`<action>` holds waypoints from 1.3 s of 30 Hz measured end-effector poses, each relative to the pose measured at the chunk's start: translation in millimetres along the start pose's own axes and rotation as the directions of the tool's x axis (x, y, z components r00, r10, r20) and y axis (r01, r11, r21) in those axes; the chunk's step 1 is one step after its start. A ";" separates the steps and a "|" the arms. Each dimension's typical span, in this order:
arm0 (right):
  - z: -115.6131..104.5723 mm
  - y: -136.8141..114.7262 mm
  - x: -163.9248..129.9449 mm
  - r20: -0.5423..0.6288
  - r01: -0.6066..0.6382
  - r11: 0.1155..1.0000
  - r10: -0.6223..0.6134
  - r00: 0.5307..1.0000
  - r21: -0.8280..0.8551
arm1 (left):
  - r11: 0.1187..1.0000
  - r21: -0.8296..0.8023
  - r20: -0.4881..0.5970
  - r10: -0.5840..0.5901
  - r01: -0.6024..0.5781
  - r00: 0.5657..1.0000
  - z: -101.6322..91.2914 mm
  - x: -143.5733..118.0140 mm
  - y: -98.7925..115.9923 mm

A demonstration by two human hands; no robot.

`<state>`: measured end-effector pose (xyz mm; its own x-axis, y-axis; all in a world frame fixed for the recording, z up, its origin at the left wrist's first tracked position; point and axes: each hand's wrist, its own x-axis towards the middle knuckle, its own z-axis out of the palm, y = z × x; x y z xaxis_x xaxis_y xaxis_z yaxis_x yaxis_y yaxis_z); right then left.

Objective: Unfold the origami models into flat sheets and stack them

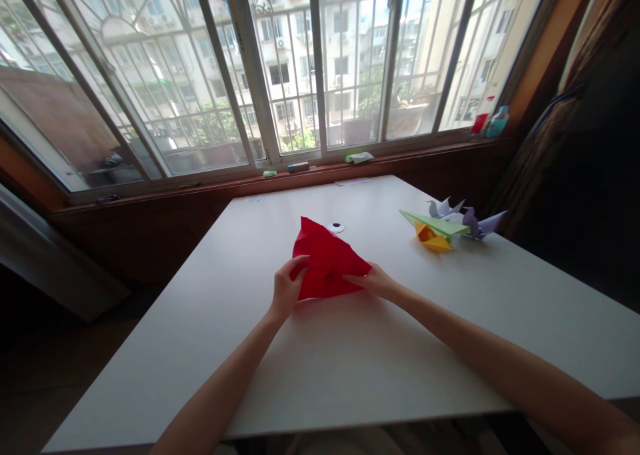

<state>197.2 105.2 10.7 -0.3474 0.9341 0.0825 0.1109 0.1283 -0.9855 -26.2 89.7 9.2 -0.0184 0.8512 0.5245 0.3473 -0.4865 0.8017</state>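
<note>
The left hand [286, 288] and right hand [376, 283] press flat fingers on the red paper [325, 258]; this keeps it still on the table [350, 361].

A: State the work surface and its position.

B: One white desk [350, 368], plain top, set with its far edge toward a wide bay window [300, 68]. A dark wooden sill [320, 171] runs below the glass.

A: Window construction?

B: Pale metal frames with sliding panes; outside, a white security grille [165, 75] — curved at the top. Beyond it, pale apartment blocks [320, 35] and green trees [220, 128].

A: Lighting?

B: Daylight only, entering through the window; the desk top is bright, the room sides are dim.

A: Surroundings?

B: Brown curtain [570, 121] at the right, tied back. Dark floor [60, 348] at the left. Small items rest on the sill — too small to identify.
</note>
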 end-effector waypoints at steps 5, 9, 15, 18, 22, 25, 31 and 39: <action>-1.6 8.4 3.8 -0.161 -0.007 0.999 0.000 0.987 -0.043 | 0.923 0.323 -0.086 0.249 -0.210 0.965 1.1 -5.8 2.0; 0.0 6.6 4.3 -0.208 -0.005 1.000 0.000 0.978 -0.024 | 0.669 0.534 0.274 0.441 -0.517 0.855 2.6 -12.3 3.8; 6.4 -5.2 -1.6 -0.142 -0.062 0.993 0.075 0.987 0.098 | 0.697 0.448 0.550 0.280 -0.561 0.787 8.6 -18.2 1.9; 8.4 -10.0 -4.3 -0.130 -0.063 0.980 0.088 0.988 0.186 | 0.684 0.472 0.562 0.252 -0.556 0.788 7.9 -17.1 -1.7; 7.8 -13.6 -4.4 -0.112 -0.025 0.951 0.062 0.992 0.309 | 0.661 0.484 0.578 0.250 -0.573 0.777 5.6 -14.8 -2.7; 4.4 -14.8 -2.7 -0.098 -0.034 0.926 0.077 0.992 0.376 | 0.652 0.492 0.565 0.264 -0.576 0.782 4.1 -13.7 -2.3; -9.8 -8.9 4.1 -0.171 -0.079 0.883 0.176 0.969 0.464 | 0.660 0.521 0.478 0.301 -0.542 0.825 -2.4 -6.6 -5.5; -34.4 6.3 17.1 -0.327 -0.053 0.940 0.169 0.930 0.336 | 0.725 0.550 0.287 0.301 -0.413 0.910 -12.9 7.3 -15.9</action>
<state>224.0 133.4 10.9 -0.0001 0.9991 -0.0413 -0.1902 -0.0406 -0.9809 -43.9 101.1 3.9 0.3566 0.6843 0.6361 0.7756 -0.5964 0.2068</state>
